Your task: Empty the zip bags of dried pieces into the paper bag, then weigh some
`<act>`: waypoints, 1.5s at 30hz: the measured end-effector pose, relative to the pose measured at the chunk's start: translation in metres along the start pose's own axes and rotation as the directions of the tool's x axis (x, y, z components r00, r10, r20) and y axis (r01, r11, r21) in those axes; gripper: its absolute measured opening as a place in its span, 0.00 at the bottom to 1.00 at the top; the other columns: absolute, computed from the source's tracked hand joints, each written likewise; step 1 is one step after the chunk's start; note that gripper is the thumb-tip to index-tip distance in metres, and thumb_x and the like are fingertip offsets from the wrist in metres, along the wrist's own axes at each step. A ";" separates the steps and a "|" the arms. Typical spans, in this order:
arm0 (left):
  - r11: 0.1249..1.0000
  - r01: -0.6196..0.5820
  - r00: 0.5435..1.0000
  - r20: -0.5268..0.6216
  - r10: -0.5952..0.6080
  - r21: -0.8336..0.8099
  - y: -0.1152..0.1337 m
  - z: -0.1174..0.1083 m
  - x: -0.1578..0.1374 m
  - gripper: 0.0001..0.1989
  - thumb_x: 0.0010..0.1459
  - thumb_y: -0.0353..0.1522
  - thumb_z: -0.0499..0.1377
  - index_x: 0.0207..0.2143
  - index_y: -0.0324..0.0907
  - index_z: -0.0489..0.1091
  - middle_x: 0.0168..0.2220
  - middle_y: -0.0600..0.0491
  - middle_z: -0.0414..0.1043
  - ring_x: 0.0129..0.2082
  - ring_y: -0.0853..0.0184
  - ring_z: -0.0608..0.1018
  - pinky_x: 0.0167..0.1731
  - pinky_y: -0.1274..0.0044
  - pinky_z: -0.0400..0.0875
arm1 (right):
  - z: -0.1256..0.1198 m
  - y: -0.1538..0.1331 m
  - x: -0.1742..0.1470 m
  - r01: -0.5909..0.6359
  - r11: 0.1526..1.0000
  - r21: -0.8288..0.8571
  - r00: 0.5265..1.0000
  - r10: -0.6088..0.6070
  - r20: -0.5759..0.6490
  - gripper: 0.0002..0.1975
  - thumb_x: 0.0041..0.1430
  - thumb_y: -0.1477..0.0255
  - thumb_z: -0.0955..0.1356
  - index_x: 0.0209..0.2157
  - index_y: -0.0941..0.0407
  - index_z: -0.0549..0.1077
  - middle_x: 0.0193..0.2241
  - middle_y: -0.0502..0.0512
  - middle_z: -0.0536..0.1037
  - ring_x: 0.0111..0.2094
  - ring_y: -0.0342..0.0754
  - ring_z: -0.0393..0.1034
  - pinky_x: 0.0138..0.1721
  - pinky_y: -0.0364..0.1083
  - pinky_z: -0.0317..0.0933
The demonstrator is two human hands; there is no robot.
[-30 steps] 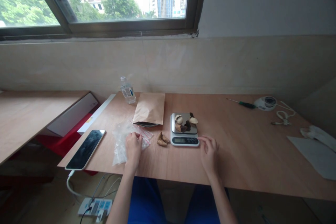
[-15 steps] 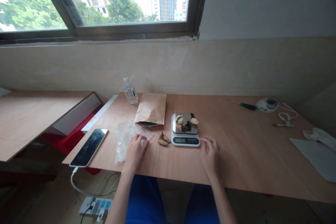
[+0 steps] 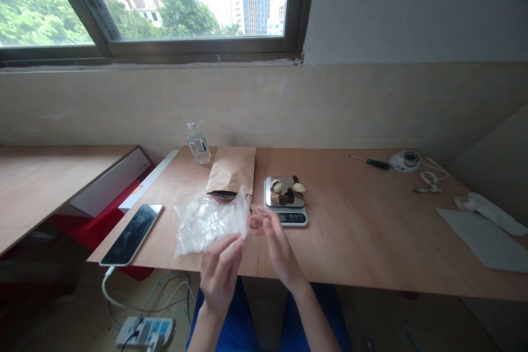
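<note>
A clear plastic bag (image 3: pixel 202 223) lies partly raised off the table, its pinkish mouth edge standing up toward the right. My left hand (image 3: pixel 220 269) pinches the near edge of that bag. Beside the bag's mouth, my right hand (image 3: pixel 278 247) has its fingers stretched out and somewhat blurred; whether they touch the bag edge is unclear. Just behind my right hand stands a small digital scale (image 3: pixel 295 219), bearing several pale and dark brown dried pieces (image 3: pixel 284 195). A brown paper pouch (image 3: pixel 233 170) lies behind the bag, its dark opening facing me.
A phone (image 3: pixel 132 234) on a white cable lies at the left edge, above a power strip (image 3: pixel 144 331) on the floor. A water bottle (image 3: pixel 198 144) stands at the back. Rightward are a screwdriver (image 3: pixel 377 164), a white dome camera (image 3: pixel 406 160) and a grey sheet (image 3: pixel 474 239).
My left hand has lifted the edge of the plastic bag. My right hand has moved left from the scale's corner to the bag's mouth, hiding the brown pieces on the table there.
</note>
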State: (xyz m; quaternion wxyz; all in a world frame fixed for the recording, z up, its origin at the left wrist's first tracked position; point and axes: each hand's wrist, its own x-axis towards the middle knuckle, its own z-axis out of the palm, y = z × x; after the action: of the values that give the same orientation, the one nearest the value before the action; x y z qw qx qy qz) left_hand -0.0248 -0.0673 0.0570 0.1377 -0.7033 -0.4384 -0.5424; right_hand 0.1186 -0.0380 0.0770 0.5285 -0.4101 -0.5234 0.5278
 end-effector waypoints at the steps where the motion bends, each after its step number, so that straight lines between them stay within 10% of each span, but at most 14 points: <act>1: 0.998 -0.052 0.997 0.047 0.053 -0.033 0.006 0.002 -0.002 0.19 0.52 0.20 0.58 0.46 0.43 0.69 0.40 0.49 0.73 0.42 0.65 0.75 0.41 0.73 0.70 | 0.008 -0.007 0.001 -0.046 0.996 0.081 0.999 0.043 0.032 0.19 0.63 0.58 0.57 0.50 0.52 0.65 0.47 0.56 0.71 0.49 0.48 0.65 0.49 0.48 0.59; 11: 0.993 -0.120 0.967 0.226 0.115 0.010 -0.007 0.011 -0.012 0.14 0.56 0.23 0.56 0.43 0.46 0.70 0.51 0.47 0.69 0.51 0.62 0.71 0.50 0.64 0.67 | 0.009 -0.010 0.017 -0.126 0.958 0.257 0.992 0.118 0.047 0.14 0.54 0.62 0.68 0.39 0.56 0.72 0.37 0.53 0.78 0.40 0.47 0.72 0.42 0.45 0.64; 16: 0.967 0.205 0.959 0.230 -0.168 -0.149 -0.005 0.009 -0.017 0.08 0.56 0.28 0.57 0.39 0.46 0.69 0.55 0.48 0.63 0.54 0.59 0.68 0.51 0.64 0.66 | 0.013 -0.004 0.015 -0.083 0.977 0.195 0.996 0.078 0.033 0.12 0.52 0.63 0.70 0.33 0.57 0.73 0.32 0.53 0.78 0.37 0.48 0.73 0.41 0.46 0.66; 22: 0.654 0.620 0.777 0.229 -0.586 -0.433 0.001 0.021 -0.004 0.20 0.57 0.33 0.57 0.52 0.45 0.61 0.48 0.46 0.67 0.43 0.63 0.75 0.42 0.71 0.72 | 0.012 -0.009 0.009 -0.043 0.989 0.139 0.999 0.040 0.026 0.10 0.52 0.64 0.70 0.32 0.56 0.74 0.31 0.52 0.77 0.36 0.48 0.74 0.40 0.45 0.66; 35: 0.571 0.742 0.649 0.165 -0.742 -0.350 0.000 0.019 0.021 0.14 0.55 0.38 0.58 0.42 0.42 0.69 0.38 0.50 0.72 0.38 0.65 0.75 0.38 0.74 0.71 | 0.029 0.003 0.020 0.011 0.989 0.149 0.999 -0.016 0.036 0.09 0.51 0.64 0.70 0.30 0.56 0.71 0.30 0.51 0.75 0.35 0.47 0.73 0.39 0.45 0.68; 40: 0.633 0.733 0.669 0.098 -0.737 -0.247 -0.014 0.017 0.023 0.15 0.54 0.39 0.59 0.41 0.41 0.68 0.36 0.50 0.71 0.35 0.65 0.75 0.35 0.74 0.71 | 0.047 0.017 0.033 -0.014 0.966 0.256 0.999 0.003 0.042 0.11 0.51 0.62 0.70 0.31 0.54 0.68 0.31 0.51 0.77 0.36 0.48 0.74 0.42 0.48 0.67; 45: 0.815 0.565 0.825 -0.094 -0.557 0.129 -0.035 0.013 0.022 0.10 0.57 0.37 0.55 0.37 0.41 0.70 0.30 0.54 0.67 0.27 0.69 0.70 0.31 0.76 0.67 | 0.076 0.047 0.055 -0.143 0.878 0.456 0.989 0.116 0.086 0.17 0.46 0.60 0.72 0.31 0.54 0.64 0.26 0.50 0.77 0.31 0.47 0.74 0.40 0.49 0.68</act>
State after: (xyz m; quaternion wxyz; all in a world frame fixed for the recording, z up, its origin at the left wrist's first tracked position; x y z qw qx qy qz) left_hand -0.0426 -0.0284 0.0623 0.0359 -0.5162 -0.6621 -0.5421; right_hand 0.0322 0.0120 0.0459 0.5594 -0.2920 -0.3690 0.6824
